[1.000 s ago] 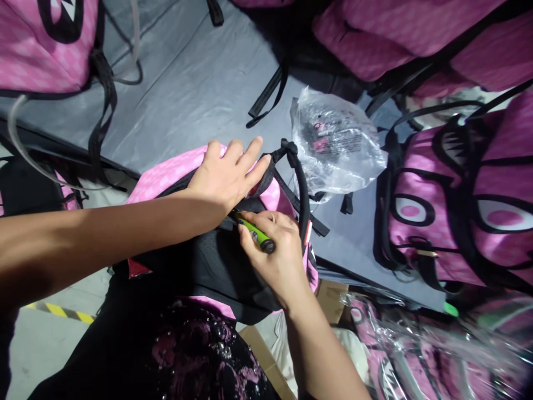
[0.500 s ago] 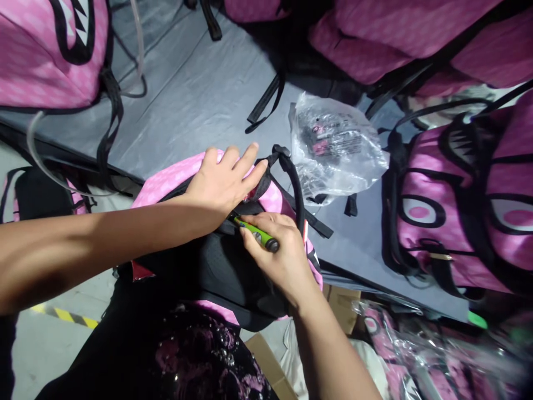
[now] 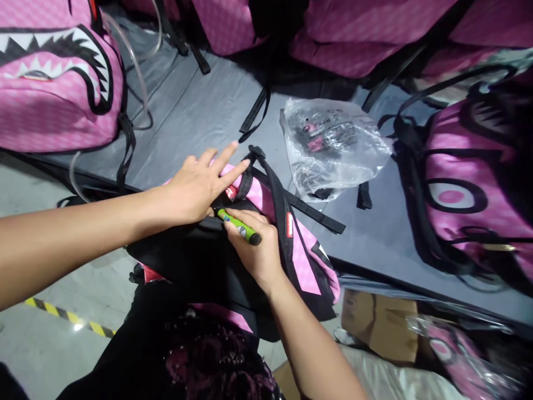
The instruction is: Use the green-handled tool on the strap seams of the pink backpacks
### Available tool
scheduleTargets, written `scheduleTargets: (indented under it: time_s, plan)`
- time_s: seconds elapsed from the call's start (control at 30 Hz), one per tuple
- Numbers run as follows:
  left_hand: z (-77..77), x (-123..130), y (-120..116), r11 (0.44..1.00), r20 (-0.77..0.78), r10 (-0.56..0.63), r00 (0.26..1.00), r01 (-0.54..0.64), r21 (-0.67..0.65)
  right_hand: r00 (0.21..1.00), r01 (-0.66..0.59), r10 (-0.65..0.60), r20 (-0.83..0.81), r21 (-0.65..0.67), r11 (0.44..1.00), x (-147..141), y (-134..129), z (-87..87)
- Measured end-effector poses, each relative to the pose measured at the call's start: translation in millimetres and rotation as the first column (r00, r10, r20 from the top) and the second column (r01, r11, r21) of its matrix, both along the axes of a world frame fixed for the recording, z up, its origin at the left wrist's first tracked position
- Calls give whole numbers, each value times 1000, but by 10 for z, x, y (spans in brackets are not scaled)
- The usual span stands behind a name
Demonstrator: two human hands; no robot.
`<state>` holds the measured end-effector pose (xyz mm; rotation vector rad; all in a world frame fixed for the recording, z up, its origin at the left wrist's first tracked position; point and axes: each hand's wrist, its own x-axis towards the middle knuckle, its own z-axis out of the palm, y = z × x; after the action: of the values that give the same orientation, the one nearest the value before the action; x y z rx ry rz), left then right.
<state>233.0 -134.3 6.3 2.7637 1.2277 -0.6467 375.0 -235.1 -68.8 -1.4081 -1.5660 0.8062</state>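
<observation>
Left hand: fingers spread over backpack | Right hand [image 3: 256,241]: gripping green marker [image 3: 238,225] | Backpack [image 3: 195,255]: at table [image 3: 183,105] edge, now farther from plastic bag [image 3: 339,158], red label [image 3: 289,225] fully visible

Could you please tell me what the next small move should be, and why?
Perhaps ease the left hand slightly aside: it lies on the backpack beside the front end of the green marker in the right hand, whose tip is unclear.

Green marker [image 3: 239,225], its tip indistinct
</observation>
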Motion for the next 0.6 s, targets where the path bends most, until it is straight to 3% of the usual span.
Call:
scheduleTargets:
  time_s: [0.1, 0.27, 0.5, 0.6]
  plan:
    - [17, -25, -28, 996, -78, 80, 994, -76, 45, 997, 33, -26, -72, 95, 995, -99, -54, -95]
    - [-70, -4, -92, 987, -111, 72, 991, -55, 151, 990, 82, -77, -120, 33, 996, -158, -33, -192]
    - [-17, -157, -1, 998, -81, -36, 996, 40, 46, 992, 9, -2, -129, 53, 999, -71, -18, -223]
    - [32, -211, -29, 996, -93, 58, 994, -52, 70, 991, -33, 37, -126, 40, 999, -40, -36, -225]
